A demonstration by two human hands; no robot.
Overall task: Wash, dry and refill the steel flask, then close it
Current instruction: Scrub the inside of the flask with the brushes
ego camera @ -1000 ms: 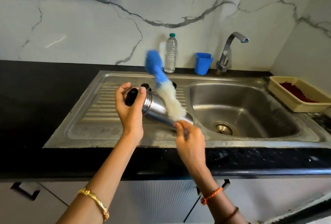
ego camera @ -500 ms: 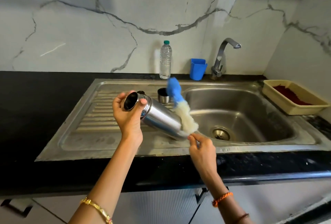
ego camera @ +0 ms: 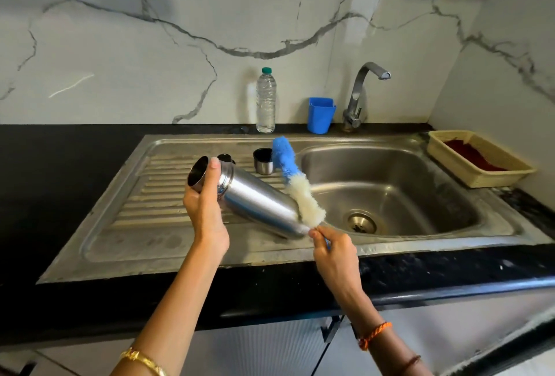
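- Holding the steel flask (ego camera: 255,200) tilted over the drainboard, my left hand (ego camera: 205,207) wraps its neck, open mouth up-left.
- My right hand (ego camera: 333,248) pinches the bottle brush (ego camera: 300,192) handle; bristles lie against the flask's base end.
- Flask base hangs near the basin rim of the sink (ego camera: 390,165).
- Small steel cup (ego camera: 263,161) stands behind the flask, apart from it.
- Yellow tray (ego camera: 474,162) sits far right.

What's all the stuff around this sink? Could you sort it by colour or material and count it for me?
Steel: 3, the flask, a cup and the tap
Blue: 2, the tub and the blue-and-white brush
Clear plastic: 1, the bottle
Cream: 1, the tray
Total: 7
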